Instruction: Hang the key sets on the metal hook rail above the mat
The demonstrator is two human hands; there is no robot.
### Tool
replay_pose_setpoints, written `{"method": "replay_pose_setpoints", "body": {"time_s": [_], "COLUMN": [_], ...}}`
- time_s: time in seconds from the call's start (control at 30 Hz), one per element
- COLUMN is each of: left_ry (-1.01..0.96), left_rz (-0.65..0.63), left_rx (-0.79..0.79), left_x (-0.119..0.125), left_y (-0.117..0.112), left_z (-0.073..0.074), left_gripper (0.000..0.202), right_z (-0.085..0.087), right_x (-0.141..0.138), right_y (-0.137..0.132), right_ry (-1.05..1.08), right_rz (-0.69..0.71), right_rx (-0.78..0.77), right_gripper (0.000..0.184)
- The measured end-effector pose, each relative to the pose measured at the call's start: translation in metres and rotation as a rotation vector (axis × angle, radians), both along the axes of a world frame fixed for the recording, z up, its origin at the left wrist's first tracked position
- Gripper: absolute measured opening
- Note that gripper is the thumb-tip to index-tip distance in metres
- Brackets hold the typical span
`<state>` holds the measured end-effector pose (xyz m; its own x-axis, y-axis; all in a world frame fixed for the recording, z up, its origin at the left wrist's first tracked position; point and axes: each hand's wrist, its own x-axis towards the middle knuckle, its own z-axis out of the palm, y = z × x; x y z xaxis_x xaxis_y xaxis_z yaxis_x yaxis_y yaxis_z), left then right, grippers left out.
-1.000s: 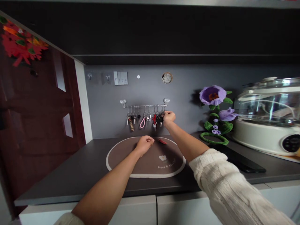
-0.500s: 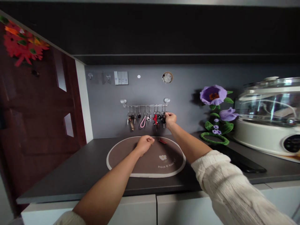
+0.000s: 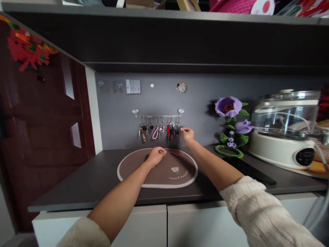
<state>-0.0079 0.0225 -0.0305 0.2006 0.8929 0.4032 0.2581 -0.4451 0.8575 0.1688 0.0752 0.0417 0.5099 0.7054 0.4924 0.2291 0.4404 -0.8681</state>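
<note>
My right hand (image 3: pixel 188 135) is just right of the key rack (image 3: pixel 159 116), its thumb and fingers pinched together. Anything between them is too small to make out. Nearest to it, a bunch of dark keys (image 3: pixel 177 129) hangs from the rack's right end, apart from the fingertips. My left hand (image 3: pixel 156 156) is over the brown oval mat (image 3: pixel 138 175), fingers curled closed, and what they may hold is hidden. Beyond its fingertips a small dark red object (image 3: pixel 175 154) lies on the mat. A pink strap (image 3: pixel 155 133) and a red key holder (image 3: pixel 168 131) hang among several key rings.
On the right stand a purple flower ornament (image 3: pixel 228 107) and a white steamer (image 3: pixel 280 147) with a clear top. A flat black object (image 3: pixel 249 171) lies before them. A dark shelf (image 3: pixel 164 41) overhangs the counter (image 3: pixel 84 181); a dark red door (image 3: pixel 46 137) is at left.
My right hand has moved slightly off the keys at the rack's right end, which now hang apart from it. The left hand stays over the mat. The camera view has tilted up.
</note>
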Motion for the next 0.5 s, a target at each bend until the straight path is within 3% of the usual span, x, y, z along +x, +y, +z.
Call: {"method": "replay_pose_setpoints", "body": {"time_s": [0.1,0.2,0.37,0.5], "left_ry": [0.020,0.039,0.040,0.048], "left_rz": [0.008,0.018,0.050,0.071], "left_rx": [0.018,0.026,0.028,0.012], "left_x": [-0.001,-0.003,-0.005,-0.006], "left_y": [0.001,0.001,-0.001,-0.002], "left_z": [0.000,0.001,0.003,0.003], "left_gripper": [0.014,0.013,0.012,0.012], "right_z": [-0.009,-0.025,-0.054,-0.062], "right_x": [-0.005,-0.010,-0.010,-0.005], "right_y": [-0.021,-0.039,-0.052,-0.054], "right_ry": [0.067,-0.029,-0.337,-0.658], "right_rz": [0.062,0.139,0.160,0.157], "right_rx": [-0.109,-0.169,-0.243,-0.290], "right_gripper": [0.017,0.015,0.014,0.013]}}
